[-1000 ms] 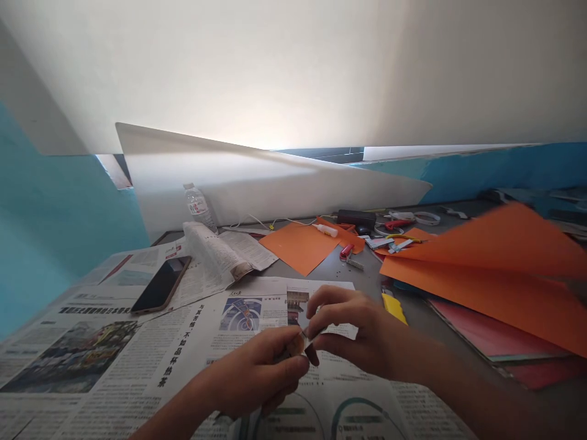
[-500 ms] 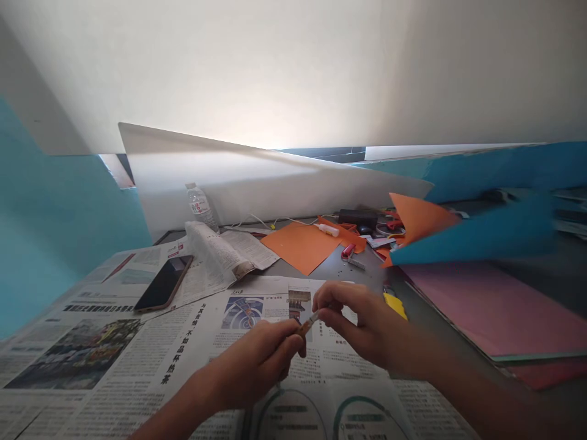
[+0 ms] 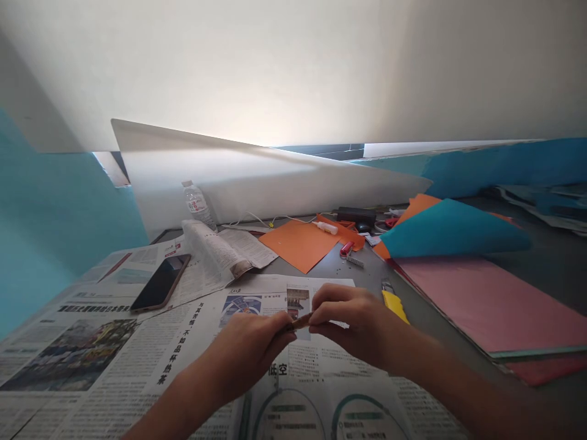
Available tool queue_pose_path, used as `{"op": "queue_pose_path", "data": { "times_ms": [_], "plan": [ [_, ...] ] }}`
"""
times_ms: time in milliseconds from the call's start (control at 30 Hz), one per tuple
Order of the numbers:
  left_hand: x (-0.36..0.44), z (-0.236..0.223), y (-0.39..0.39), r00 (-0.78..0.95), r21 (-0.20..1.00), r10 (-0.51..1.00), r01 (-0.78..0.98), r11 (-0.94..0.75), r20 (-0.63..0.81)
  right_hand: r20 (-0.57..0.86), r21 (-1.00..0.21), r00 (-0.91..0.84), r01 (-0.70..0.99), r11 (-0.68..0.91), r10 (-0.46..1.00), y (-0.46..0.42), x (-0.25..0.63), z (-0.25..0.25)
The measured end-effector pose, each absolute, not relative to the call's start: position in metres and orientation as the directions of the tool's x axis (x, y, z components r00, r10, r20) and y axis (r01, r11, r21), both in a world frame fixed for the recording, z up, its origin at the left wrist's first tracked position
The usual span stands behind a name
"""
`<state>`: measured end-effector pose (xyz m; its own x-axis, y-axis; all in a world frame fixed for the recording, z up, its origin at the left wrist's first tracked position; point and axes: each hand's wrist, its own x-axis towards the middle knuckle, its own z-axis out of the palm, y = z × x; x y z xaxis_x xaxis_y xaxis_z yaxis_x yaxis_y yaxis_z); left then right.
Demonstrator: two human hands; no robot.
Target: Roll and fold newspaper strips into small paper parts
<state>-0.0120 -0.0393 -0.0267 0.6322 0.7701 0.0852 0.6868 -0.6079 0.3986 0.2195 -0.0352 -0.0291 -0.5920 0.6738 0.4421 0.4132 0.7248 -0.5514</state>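
a white panel (image 3: 293, 73) fills the top of the view, above a grey desk (image 3: 369, 272). newspaper (image 3: 178, 351) covers the near and left part of the desk. at the right lies a pink stack (image 3: 486, 299), with a blue sheet (image 3: 449, 229) curled up at its far edge. an orange sheet (image 3: 300, 243) lies flat beyond the newspaper, one corner toward the person.

both hands meet over the newspaper, near the middle. the left hand (image 3: 252, 342) comes in from the lower left, thumb and forefinger pinched on one end of a strip. the right hand (image 3: 355, 321) comes from the lower right, fingers arched and their tips drawn narrow against the thumb at the other end.

at the left, a phone (image 3: 161, 282) lies on the newspaper, its far end leaning right. a bottle (image 3: 197, 205) stands tilted behind it. a yellow cutter (image 3: 395, 305) rests just beyond the right hand, and a glue tube (image 3: 327, 228) lies on the orange sheet.

smallest is the brown strip (image 3: 301, 321), bridging the two hands: its long axis runs mostly left to right, the right end slightly higher. what it is made of, i cannot tell.
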Motion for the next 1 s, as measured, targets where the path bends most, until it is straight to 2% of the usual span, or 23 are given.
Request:
{"op": "queue_pose_path", "data": {
  "times_ms": [100,167,300,467,600,700,800,1000],
  "plan": [
    [-0.015,-0.024,-0.038,0.615,0.343,0.786,0.726,-0.595,0.061,0.431,-0.551,-0.566,0.451,0.702,0.703,-0.034,0.218,-0.030],
    [-0.015,-0.022,-0.037,0.614,0.376,0.788,0.722,-0.581,0.040,0.398,-0.623,-0.503,0.466,0.628,0.767,-0.035,0.216,-0.026],
    [-0.011,-0.022,-0.040,0.627,0.581,0.778,0.621,-0.527,0.037,0.254,-0.835,-0.317,0.406,0.372,0.914,-0.039,0.210,-0.018],
    [-0.004,-0.032,-0.045,0.599,0.821,0.800,0.476,-0.316,-0.039,0.191,-0.953,-0.213,0.193,0.233,0.958,-0.038,0.205,-0.020],
    [0.001,-0.040,-0.049,0.582,0.921,0.809,0.351,-0.166,-0.076,0.144,-0.989,-0.192,-0.048,0.138,0.971,-0.030,0.206,-0.027],
    [0.004,-0.042,-0.050,0.576,0.951,0.815,0.285,-0.122,-0.067,0.096,-0.981,-0.299,-0.188,0.040,0.949,-0.026,0.208,-0.030],
    [0.004,-0.043,-0.051,0.572,0.959,0.817,0.261,-0.106,-0.065,0.070,-0.974,-0.379,-0.225,-0.018,0.923,-0.025,0.210,-0.032],
    [0.010,-0.042,-0.054,0.580,0.971,0.810,0.228,-0.067,-0.080,0.068,-0.959,-0.347,-0.282,-0.034,0.936,-0.027,0.207,-0.034]
  ]
}}
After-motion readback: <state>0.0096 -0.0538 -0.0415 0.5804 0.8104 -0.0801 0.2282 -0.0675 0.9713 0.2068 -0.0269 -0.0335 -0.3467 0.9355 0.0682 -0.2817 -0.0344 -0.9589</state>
